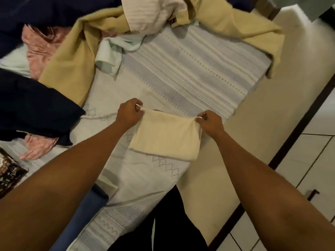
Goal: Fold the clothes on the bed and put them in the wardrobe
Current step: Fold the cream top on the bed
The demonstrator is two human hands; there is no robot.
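A small cream cloth (pixel 165 135), folded into a rectangle, hangs just over the bed (pixel 181 78) near its front edge. My left hand (pixel 129 113) pinches its far left corner and my right hand (pixel 209 124) pinches its far right corner, stretching the top edge between them. Unfolded clothes lie piled at the back: a large yellow garment (pixel 72 64), a white ribbed one (pixel 150 13), a pale mint one (pixel 112 51), a pink one (pixel 41 44) and dark navy fabric (pixel 30 105).
The bed has a pale patterned cover with grey stripes. Its cream side (pixel 253 124) drops to a dark strip and white floor tiles (pixel 308 160) on the right. A dark patterned item (pixel 9 171) lies at the left edge. Black cloth (pixel 163 223) shows below.
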